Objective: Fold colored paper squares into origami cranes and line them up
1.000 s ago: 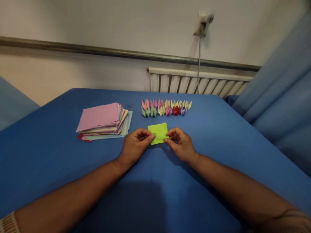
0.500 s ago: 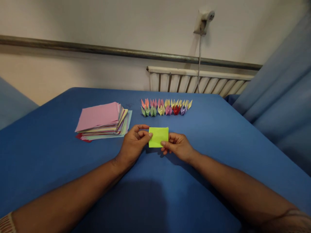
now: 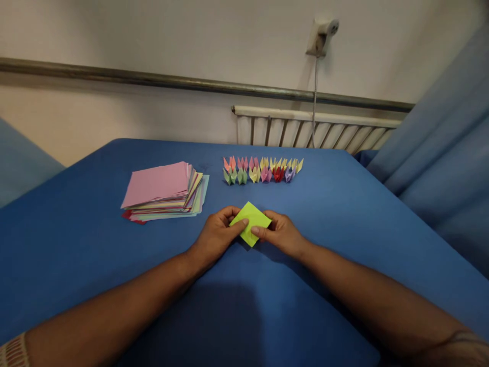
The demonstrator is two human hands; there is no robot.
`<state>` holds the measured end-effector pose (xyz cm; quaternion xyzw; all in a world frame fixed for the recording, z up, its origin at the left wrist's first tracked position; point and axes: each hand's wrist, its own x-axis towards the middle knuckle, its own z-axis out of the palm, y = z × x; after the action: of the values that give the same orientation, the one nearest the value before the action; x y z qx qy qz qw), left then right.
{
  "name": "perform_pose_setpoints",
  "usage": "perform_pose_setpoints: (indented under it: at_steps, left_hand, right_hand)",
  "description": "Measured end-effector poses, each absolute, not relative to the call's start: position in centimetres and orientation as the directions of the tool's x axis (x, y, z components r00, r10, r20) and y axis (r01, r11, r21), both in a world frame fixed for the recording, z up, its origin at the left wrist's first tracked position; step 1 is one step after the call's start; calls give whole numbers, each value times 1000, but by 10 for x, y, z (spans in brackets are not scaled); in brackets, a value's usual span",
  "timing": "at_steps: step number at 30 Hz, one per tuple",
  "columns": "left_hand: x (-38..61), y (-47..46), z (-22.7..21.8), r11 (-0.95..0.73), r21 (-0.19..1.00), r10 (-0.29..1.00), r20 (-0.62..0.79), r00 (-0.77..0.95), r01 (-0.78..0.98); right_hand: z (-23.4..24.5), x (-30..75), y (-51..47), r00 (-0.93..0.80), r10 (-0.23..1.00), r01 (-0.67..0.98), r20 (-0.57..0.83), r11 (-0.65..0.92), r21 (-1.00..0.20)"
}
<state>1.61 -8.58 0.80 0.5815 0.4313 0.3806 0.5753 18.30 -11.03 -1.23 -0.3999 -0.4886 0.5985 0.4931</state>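
A folded yellow-green paper square (image 3: 250, 216) is held up just above the blue surface, turned so one corner points at me. My left hand (image 3: 218, 229) pinches its left side, thumb on top and fingers behind. On the right side, my right hand (image 3: 280, 232) grips it the same way, with the thumb near the middle. The fingers behind the paper are partly hidden. Beyond the hands stand two rows of small folded paper cranes (image 3: 263, 172) in several colours.
Left of the cranes lies a thick stack of coloured paper (image 3: 158, 186), pink on top. A blue-covered table (image 3: 324, 204) spans the view. Behind it are a white rail (image 3: 282, 113), a metal bar (image 3: 171, 80) and a wall socket (image 3: 319, 38); a blue curtain (image 3: 451, 137) hangs right.
Both hands have rotated the yellow-green paper from lying square to a diamond position and moved it slightly closer to me. My left thumb now reaches further over it.
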Motion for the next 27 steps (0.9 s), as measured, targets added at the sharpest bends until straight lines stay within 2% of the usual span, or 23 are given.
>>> perform_pose_setpoints:
  at_steps: [5, 11, 14, 16, 17, 19, 21, 24, 27]
  left_hand:
    - [17, -86, 10, -68, 963, 873, -70, 482, 262]
    - [18, -71, 3, -191, 933, 927, 70, 368, 304]
    - [17, -62, -5, -263, 908, 921, 135, 365, 325]
    - [16, -61, -7, -399, 829, 886, 239, 396, 392]
    - [15, -61, -6, -500, 747, 842, 301, 447, 438]
    - [14, -65, -4, -674, 567, 719, 357, 597, 474]
    - [14, -69, -1, -757, 466, 621, 295, 726, 458]
    - [13, -70, -2, -760, 446, 603, 213, 769, 473]
    - [12, -68, -6, -740, 474, 626, 228, 746, 477]
  right_hand:
    - [-12, 186, -105, -119, 993, -167, -9, -29, -986]
    - [-26, 189, -94, -21, 999, -98, -40, -42, -994]
    - [-31, 192, -88, 47, 998, -74, -40, -36, -997]
    - [-35, 195, -83, 96, 995, -48, -25, -21, -999]
    - [-38, 197, -81, 118, 993, -21, -10, -8, -1000]
    - [-42, 200, -78, 140, 990, 72, 33, 24, -997]
    - [-44, 204, -77, 137, 988, 211, 76, 46, -976]
    - [-43, 212, -78, 114, 986, 464, 120, 54, -884]
    - [-36, 223, -81, 7, 977, 614, 213, 164, -772]
